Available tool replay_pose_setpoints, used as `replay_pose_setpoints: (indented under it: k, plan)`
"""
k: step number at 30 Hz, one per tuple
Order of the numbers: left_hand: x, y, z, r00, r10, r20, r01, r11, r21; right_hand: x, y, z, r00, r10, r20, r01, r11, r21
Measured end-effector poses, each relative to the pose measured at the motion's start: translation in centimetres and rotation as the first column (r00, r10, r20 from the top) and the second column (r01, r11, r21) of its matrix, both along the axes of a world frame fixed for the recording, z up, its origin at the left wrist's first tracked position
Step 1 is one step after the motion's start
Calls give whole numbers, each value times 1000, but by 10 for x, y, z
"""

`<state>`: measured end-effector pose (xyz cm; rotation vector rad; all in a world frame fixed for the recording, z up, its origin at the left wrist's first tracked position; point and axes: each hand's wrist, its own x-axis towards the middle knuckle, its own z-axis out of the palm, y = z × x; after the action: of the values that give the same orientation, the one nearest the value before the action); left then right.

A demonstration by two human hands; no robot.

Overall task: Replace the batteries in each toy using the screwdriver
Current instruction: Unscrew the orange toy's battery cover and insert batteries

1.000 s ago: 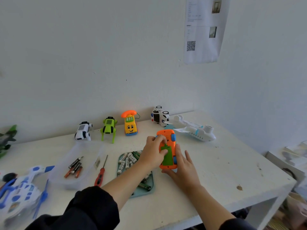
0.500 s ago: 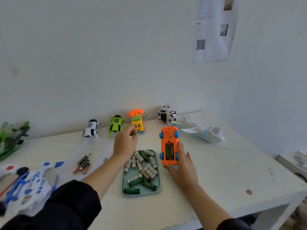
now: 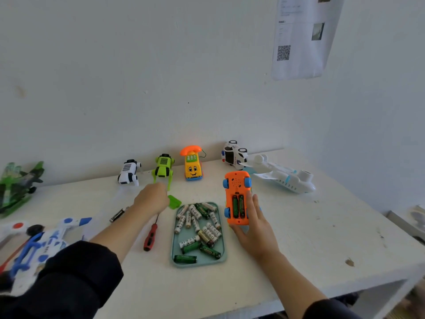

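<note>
Head camera looks down on a white desk [image 3: 299,238] against a white wall. Right hand [image 3: 255,229] cradles the orange toy car [image 3: 236,196], which lies wheels up, fingers [image 3: 251,203] running straight along its right side and the palm behind its near end. Battery bay is uncovered, and two green batteries [image 3: 238,206] sit side by side inside it. Left hand [image 3: 153,198] reaches out over the desk to the left of the car, fingers curled under; the green battery cover [image 3: 174,201] lies right at the fingertips, and I cannot tell whether it is pinched or merely touched. Between the two arms sits the teal tray [image 3: 220,259], loaded with loose batteries [image 3: 200,226], white ones and green ones jumbled together. Red-handled screwdriver [image 3: 150,234] lies on the desk just left of the tray, beside the left forearm, untouched. Along the wall stand a white robot dog [image 3: 128,172], a green robot dog [image 3: 163,168], a yellow toy phone [image 3: 193,166] with an orange handset, and a white police car [image 3: 234,155] tipped on its side. White toy aeroplane [image 3: 285,178] rests right of the orange car. At far left, a blue and white toy [image 3: 39,245] and a green toy [image 3: 18,183].
</note>
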<state>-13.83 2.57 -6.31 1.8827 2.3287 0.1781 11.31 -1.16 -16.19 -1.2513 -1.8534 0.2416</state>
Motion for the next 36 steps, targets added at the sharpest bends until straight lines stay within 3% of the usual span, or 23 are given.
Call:
replay_pose_setpoints:
  k: [2,4,6,9,11,13,14,16,19,20,22,23,24,31,36]
  plan:
    - [11,-17,15,978,-35,-207,-42,934,-356,-1,1,0,1000,5,9,-5,1000,-1]
    - [29,-32,17,938,-111,-328,-105,812,-574,3,2,-1,1000,-1,2,1,1000,-19]
    - [28,-39,3,915,-116,-385,-168,760,-628,2,1,-2,1000,15,2,-15,999,-39]
    - [19,-40,0,934,-26,-357,-196,797,-571,2,-2,-2,999,44,-25,-45,998,-41]
    - [16,-39,6,951,45,-306,-194,858,-476,0,-2,-2,997,56,-49,-58,998,-36]
    - [19,-36,19,953,96,-286,-144,978,-151,1,1,-3,996,39,-75,-41,999,-29]
    - [22,-36,28,963,119,-241,-113,993,41,1,1,-4,996,21,-84,-24,999,-29]
    - [31,-37,44,995,72,-71,-41,927,373,1,1,-6,995,-8,-100,4,999,-36]
    - [53,-36,53,936,-241,258,14,756,655,1,-1,-5,992,-40,-119,38,999,-21]
    - [63,-38,53,859,-343,381,-15,727,687,1,-2,-5,992,-51,-115,51,999,-3]
    - [84,-45,50,625,-459,632,-100,755,648,1,-3,-6,994,-60,-96,61,998,14]
    - [93,-47,46,534,-483,694,-116,772,625,2,-2,-6,994,-64,-86,65,998,11]
    - [100,-48,39,510,-495,703,-115,771,626,2,-2,-7,995,-66,-77,66,998,1]
    - [117,-40,2,580,-645,498,-4,609,793,4,-1,-7,987,-97,-126,95,995,-15]
    - [119,-36,-5,569,-702,429,19,533,846,3,-2,-3,987,-92,-129,91,996,-16]
